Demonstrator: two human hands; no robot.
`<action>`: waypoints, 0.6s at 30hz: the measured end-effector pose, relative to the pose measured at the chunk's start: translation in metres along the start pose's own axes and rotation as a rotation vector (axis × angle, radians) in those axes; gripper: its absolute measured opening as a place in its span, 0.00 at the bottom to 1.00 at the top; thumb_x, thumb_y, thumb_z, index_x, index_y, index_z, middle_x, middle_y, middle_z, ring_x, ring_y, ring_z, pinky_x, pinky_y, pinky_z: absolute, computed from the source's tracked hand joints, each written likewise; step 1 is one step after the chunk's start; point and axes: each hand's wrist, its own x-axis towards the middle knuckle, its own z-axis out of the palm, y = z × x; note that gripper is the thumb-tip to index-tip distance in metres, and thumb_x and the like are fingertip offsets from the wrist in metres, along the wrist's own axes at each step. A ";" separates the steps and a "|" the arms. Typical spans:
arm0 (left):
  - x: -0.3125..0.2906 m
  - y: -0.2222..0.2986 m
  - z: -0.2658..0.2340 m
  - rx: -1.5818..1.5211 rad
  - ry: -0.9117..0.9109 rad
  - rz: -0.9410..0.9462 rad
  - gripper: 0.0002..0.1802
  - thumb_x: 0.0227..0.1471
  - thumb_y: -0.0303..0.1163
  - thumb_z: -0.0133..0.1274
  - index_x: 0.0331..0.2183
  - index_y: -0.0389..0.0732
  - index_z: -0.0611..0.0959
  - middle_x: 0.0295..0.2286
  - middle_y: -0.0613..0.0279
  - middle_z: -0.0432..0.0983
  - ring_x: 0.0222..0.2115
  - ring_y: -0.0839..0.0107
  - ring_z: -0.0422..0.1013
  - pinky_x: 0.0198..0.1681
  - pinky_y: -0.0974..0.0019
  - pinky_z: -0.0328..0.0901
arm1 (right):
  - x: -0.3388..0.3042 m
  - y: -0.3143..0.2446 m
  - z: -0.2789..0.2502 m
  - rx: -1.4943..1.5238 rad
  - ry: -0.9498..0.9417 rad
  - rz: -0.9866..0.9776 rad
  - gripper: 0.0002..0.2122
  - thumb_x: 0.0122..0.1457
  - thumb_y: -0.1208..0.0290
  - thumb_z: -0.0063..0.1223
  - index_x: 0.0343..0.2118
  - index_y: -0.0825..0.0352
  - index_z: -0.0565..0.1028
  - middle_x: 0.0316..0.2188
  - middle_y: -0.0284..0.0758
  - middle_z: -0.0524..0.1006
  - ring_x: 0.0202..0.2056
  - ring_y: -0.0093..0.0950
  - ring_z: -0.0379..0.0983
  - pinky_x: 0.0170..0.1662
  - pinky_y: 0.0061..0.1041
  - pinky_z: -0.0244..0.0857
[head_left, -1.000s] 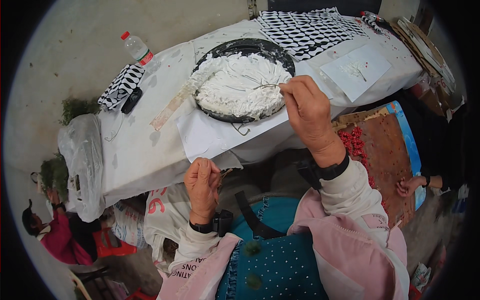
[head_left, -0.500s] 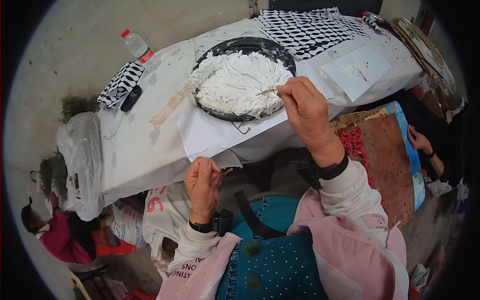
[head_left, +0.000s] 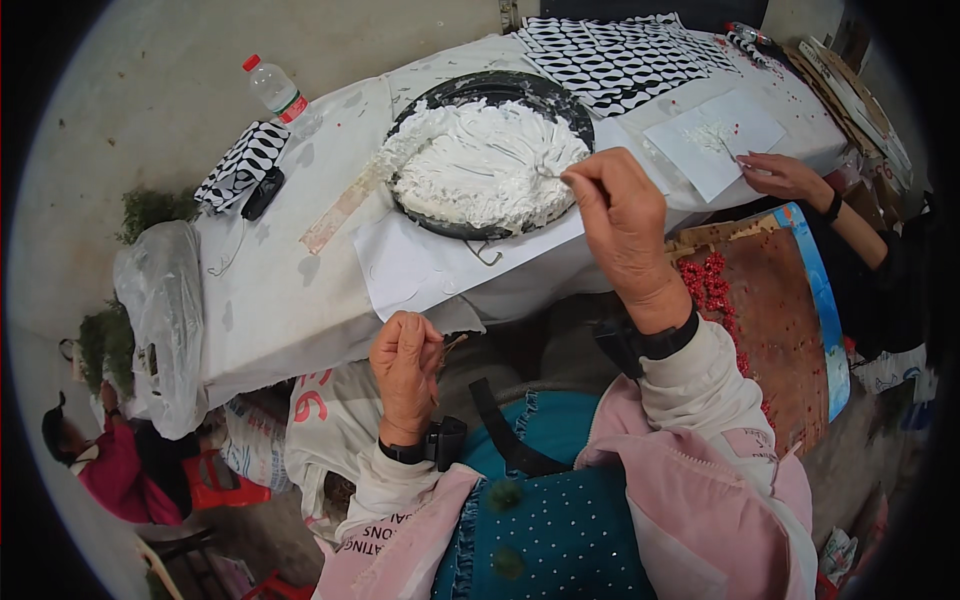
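My right hand [head_left: 628,225] pinches a thin twig at the right side of a round black tray [head_left: 435,218]. The twig's far end lies in the thick white paste [head_left: 475,165] heaped in that tray and is coated white. Nearer my body, below the table edge, my left hand [head_left: 404,365] is closed in a fist. Thin brown stems [head_left: 456,342] poke out beside its fingers, the rest hidden by the hand. Beneath the tray's front edge lies a white sheet [head_left: 400,280] with a bent twig [head_left: 485,255] on it.
Another person's hand [head_left: 785,178] reaches to a white-coated sprig [head_left: 712,137] on a paper sheet [head_left: 700,180]. Red berries [head_left: 706,285] lie on a brown board [head_left: 780,320]. A bottle [head_left: 277,90], patterned cloth [head_left: 615,65] and a plastic bag [head_left: 165,320] stand around the table.
The twig in my right hand has gone from lying above the paste into it, its end now white. The other person's hand has moved up from beside the board to the coated sprig.
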 end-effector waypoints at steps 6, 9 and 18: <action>0.000 0.000 0.001 -0.009 -0.014 -0.007 0.16 0.62 0.38 0.47 0.25 0.38 0.73 0.14 0.76 0.56 0.13 0.87 0.46 0.16 0.77 0.41 | -0.007 0.006 0.003 0.070 -0.122 0.028 0.04 0.52 0.83 0.56 0.28 0.70 0.73 0.24 0.37 0.71 0.24 0.31 0.69 0.28 0.25 0.62; 0.000 0.000 0.000 -0.016 -0.010 -0.008 0.16 0.62 0.38 0.47 0.25 0.38 0.73 0.14 0.76 0.55 0.13 0.87 0.46 0.16 0.77 0.41 | -0.013 0.009 0.005 -0.114 -0.174 0.008 0.03 0.53 0.83 0.55 0.28 0.70 0.73 0.23 0.36 0.71 0.24 0.28 0.68 0.28 0.24 0.61; 0.020 0.003 -0.011 0.019 0.077 0.116 0.17 0.62 0.38 0.47 0.24 0.39 0.73 0.14 0.77 0.54 0.13 0.87 0.46 0.16 0.77 0.40 | -0.005 0.005 0.001 0.031 -0.036 0.007 0.03 0.53 0.83 0.55 0.28 0.70 0.72 0.22 0.36 0.70 0.22 0.28 0.67 0.26 0.25 0.61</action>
